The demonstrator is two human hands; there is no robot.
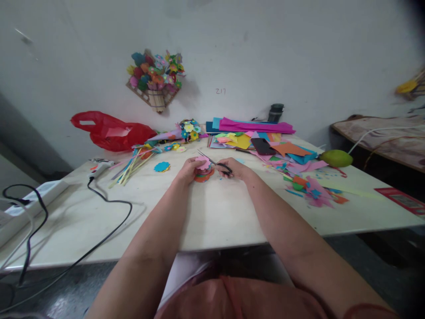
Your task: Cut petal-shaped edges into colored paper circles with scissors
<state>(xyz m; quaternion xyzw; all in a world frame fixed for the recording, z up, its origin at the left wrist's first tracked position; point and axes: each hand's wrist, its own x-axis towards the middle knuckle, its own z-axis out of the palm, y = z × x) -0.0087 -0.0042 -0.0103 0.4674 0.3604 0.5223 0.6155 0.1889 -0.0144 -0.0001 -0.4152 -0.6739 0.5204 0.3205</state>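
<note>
My left hand (pixel 190 169) pinches a pink scallop-edged paper flower (pixel 202 163) over the middle of the white table. In my right hand (pixel 234 168) is a pair of scissors with black handles (pixel 224 169); the blades point left and reach the edge of the pink flower. Whether the blades are parted is too small to tell. Below the pink flower lie orange and other coloured round paper pieces (pixel 203 178), partly hidden by it and my fingers. To the left, a blue scalloped paper flower (pixel 162 166) rests on a yellow one.
Paper strips (pixel 128 167), a glue gun (pixel 101 168) with its cable and a red plastic bag (pixel 114 133) are on the left. Coloured paper sheets (pixel 255 125) and a phone (pixel 263 146) lie at the back right. Paper scraps (pixel 315 190) and a green-yellow fruit-like object (pixel 336 158) are at right.
</note>
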